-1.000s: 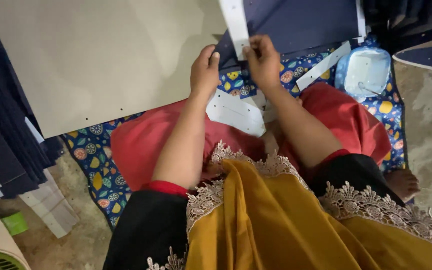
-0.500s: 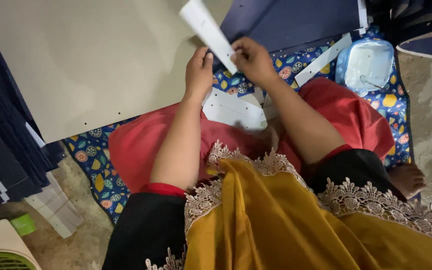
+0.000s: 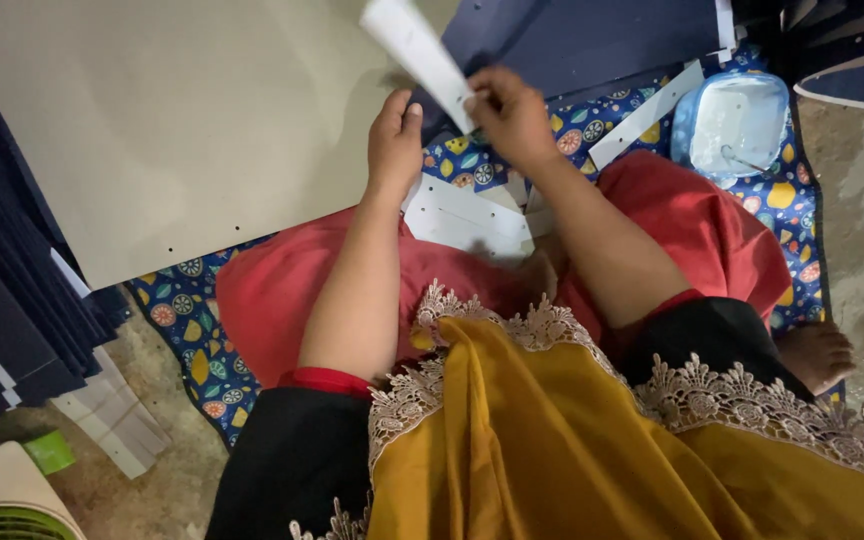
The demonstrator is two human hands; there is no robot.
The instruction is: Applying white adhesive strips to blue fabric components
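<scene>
Over the lap | right hand pinches long white card strip, tilted up for handling | left hand loosely curled, empty, resting beside large beige board

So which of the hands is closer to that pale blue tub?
Right. The right hand holds a white strip left of the tub; the left hand is farther left.

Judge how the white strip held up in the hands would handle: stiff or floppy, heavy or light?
The white strip juts up past the right hand in a straight line with no droop, so it is probably fairly stiff card. It looks thin and flat, so likely light. Pinched at one end only, with the left hand beside it, it may flex if pushed.
</scene>
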